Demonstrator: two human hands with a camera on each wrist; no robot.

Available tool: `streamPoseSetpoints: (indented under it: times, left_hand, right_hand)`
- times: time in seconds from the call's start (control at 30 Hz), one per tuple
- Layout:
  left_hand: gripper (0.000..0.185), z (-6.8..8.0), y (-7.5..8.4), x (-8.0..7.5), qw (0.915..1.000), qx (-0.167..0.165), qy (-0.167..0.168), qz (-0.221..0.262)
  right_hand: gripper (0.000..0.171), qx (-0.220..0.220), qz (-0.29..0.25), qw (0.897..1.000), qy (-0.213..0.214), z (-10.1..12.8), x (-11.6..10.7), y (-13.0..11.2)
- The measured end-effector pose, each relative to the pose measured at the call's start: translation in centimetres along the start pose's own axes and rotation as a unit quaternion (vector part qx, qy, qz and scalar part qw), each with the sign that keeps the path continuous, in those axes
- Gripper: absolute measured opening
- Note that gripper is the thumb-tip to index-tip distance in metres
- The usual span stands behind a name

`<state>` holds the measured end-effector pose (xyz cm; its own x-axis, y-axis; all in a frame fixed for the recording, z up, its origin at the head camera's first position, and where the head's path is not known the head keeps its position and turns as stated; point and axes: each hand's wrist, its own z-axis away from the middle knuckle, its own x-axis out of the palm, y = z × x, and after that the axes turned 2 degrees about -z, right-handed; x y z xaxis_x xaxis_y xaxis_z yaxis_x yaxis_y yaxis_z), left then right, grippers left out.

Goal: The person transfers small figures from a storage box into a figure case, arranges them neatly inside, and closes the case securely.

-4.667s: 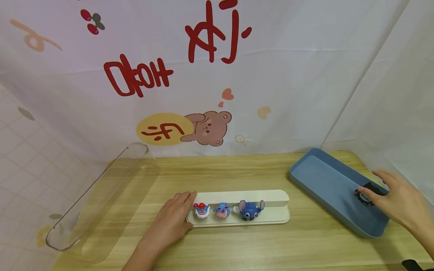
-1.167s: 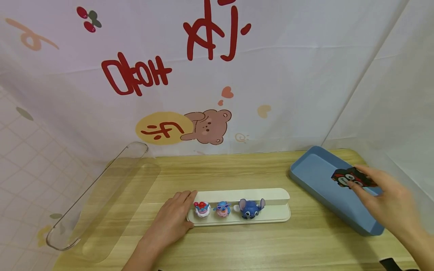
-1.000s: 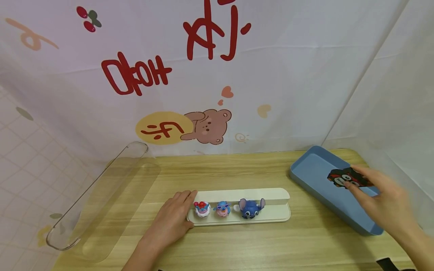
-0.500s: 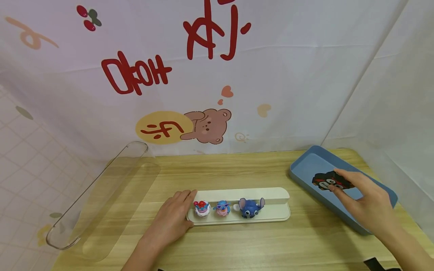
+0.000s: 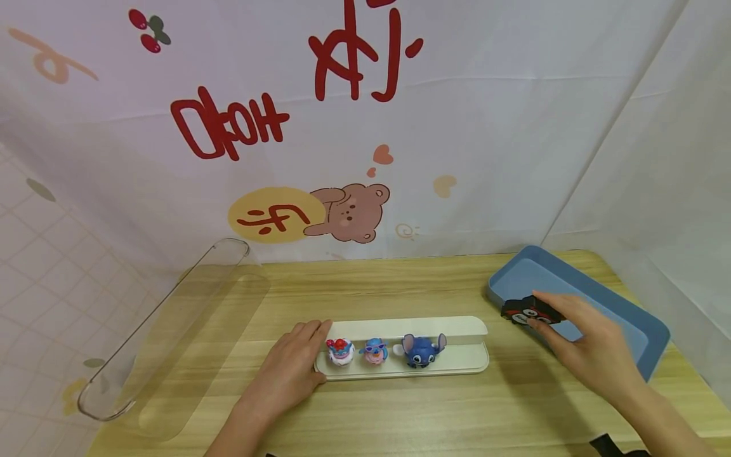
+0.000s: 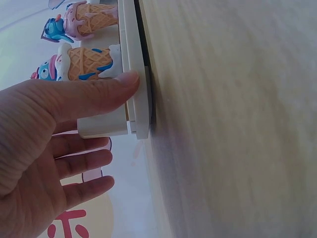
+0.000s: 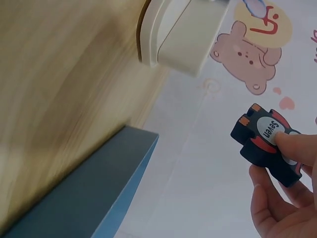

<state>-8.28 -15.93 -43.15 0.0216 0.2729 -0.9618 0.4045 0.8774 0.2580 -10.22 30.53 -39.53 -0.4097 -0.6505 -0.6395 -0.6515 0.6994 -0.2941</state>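
My left hand (image 5: 288,362) grips the left end of a cream two-step display stand (image 5: 465,363), the thumb (image 6: 106,94) on its front edge. On the stand's lower step are a figurine in a white cone with a red top (image 5: 341,353), a blue figurine with sunglasses (image 5: 375,351) and a big-eared blue figurine (image 5: 421,351). The right hand (image 5: 588,343) pinches a black and red figurine (image 7: 265,134) between thumb and fingers. It has round white eyes and an oval marked "Seven". In the head view it overlaps the near-left rim of a blue tray (image 5: 605,295).
At the left of the wooden table (image 5: 400,419) lies a long transparent plastic cover (image 5: 188,336). A white printed cloth (image 5: 485,127) with a bear and red characters hangs behind the table. A black strap (image 5: 608,447) shows at the bottom right.
My right hand has lifted the black and red figurine from the blue tray's right end and carried it left to the tray's near-left rim. The left hand stays on the display stand.
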Motion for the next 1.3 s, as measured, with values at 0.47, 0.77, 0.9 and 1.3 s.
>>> streamPoseSetpoints:
  times: [0.47, 0.77, 0.9, 1.3]
  left_hand:
    - [0.092, 0.0, 0.0, -0.1, 1.0, -0.004, -0.006, 0.002]
    - [0.091, 0.0, 0.0, 0.0, 1.0, 0.0, -0.001, 0.002]
    - [0.091, 0.0, 0.0, 0.1, 1.0, 0.001, 0.001, 0.004]
    - [0.089, 0.0, -0.1, 0.1, 1.0, 0.004, 0.005, 0.001]
  right_hand:
    - [0.06, -0.012, -0.024, 0.998, -0.055, 0.3, 1.9, -1.1]
    - [0.056, -0.03, -0.03, 0.995, -0.091, 0.8, 3.3, -1.4]
    - [0.054, -0.038, -0.049, 0.993, -0.098, 0.8, 3.8, -1.4]
    - [0.052, -0.061, -0.08, 0.987, -0.128, 1.2, 5.2, -1.4]
